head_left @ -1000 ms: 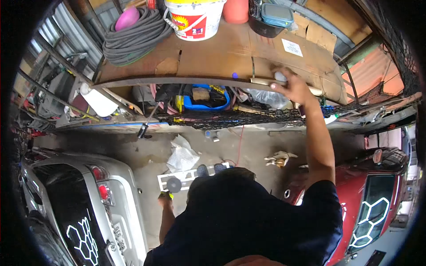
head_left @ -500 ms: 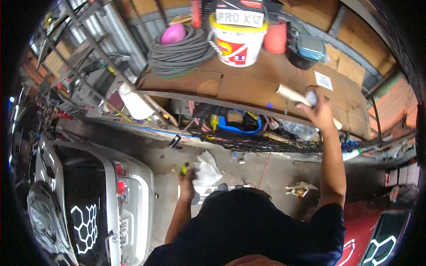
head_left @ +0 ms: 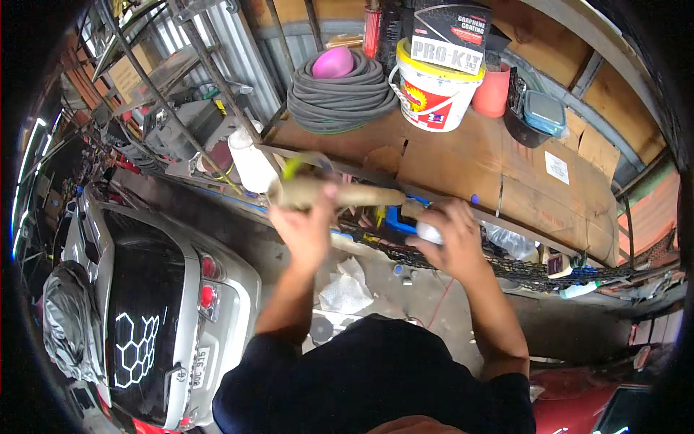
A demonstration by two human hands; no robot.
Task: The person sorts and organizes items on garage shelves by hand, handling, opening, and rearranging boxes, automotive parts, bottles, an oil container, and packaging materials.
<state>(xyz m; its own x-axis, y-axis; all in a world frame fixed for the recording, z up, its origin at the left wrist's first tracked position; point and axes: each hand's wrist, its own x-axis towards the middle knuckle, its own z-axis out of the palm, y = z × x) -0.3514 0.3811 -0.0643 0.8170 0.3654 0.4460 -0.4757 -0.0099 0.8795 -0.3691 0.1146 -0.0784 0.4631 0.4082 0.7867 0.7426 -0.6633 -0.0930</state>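
Observation:
My left hand (head_left: 307, 228) is closed around a pale cardboard tube (head_left: 354, 195), raised in front of the shelf's edge. A blurred yellow-green object (head_left: 293, 168) shows just above the same hand, partly hidden by the tube. My right hand (head_left: 457, 235) has its fingers curled round a small white round item (head_left: 429, 233), near the tube's right end. Whether that hand also touches the tube is unclear. Both hands are above the black netting along the shelf's front.
The cardboard-covered shelf (head_left: 448, 170) bears a coiled grey hose (head_left: 340, 98), a white bucket (head_left: 434, 94) with a box on top, and a dark tub (head_left: 524, 132). A silver car (head_left: 224, 347) stands left, a red car (head_left: 585, 398) right.
My left hand has risen from low on the left and taken hold of the tube. The tube has come off the shelf leftward, and my right hand has moved left with the white item.

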